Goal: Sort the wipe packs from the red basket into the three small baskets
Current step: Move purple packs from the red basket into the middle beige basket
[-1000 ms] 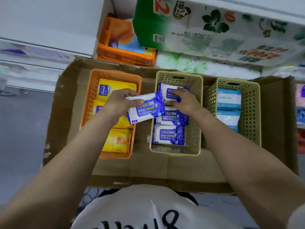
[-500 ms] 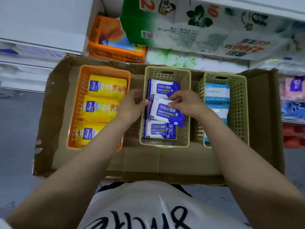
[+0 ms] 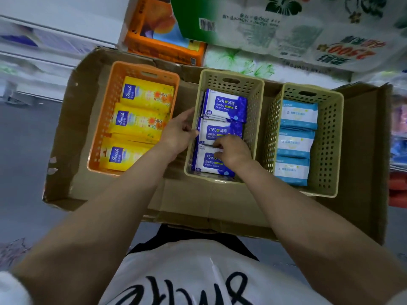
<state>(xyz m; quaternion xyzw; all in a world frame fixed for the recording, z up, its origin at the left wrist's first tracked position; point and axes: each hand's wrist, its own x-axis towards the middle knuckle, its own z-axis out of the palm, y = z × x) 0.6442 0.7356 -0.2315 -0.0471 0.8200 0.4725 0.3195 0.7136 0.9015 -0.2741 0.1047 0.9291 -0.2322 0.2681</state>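
Note:
Three small baskets stand side by side in a cardboard tray point(image 3: 231, 197). The orange basket point(image 3: 103, 119) on the left holds yellow packs point(image 3: 141, 122). Blue alcohol wipe packs fill the middle beige basket point(image 3: 253, 111), and the right beige basket point(image 3: 330, 137) holds light-blue packs point(image 3: 295, 142). One blue wipe pack point(image 3: 220, 132) lies in the middle of the middle basket. My left hand point(image 3: 178, 133) reaches over that basket's left rim and grips the pack's left end. My right hand point(image 3: 233, 153) pinches its near edge with curled fingers, covering part of the nearest blue pack point(image 3: 207, 161).
Large tissue and paper bundles point(image 3: 286, 36) and an orange package point(image 3: 158, 34) sit on the shelf behind the tray. A red object point(image 3: 397, 190) shows at the right edge. White shelving point(image 3: 44, 47) runs along the left, with grey floor below.
The blue pack went from my left hand, over the orange basket's right edge, down into the middle basket between the other blue packs. Both hands followed it down.

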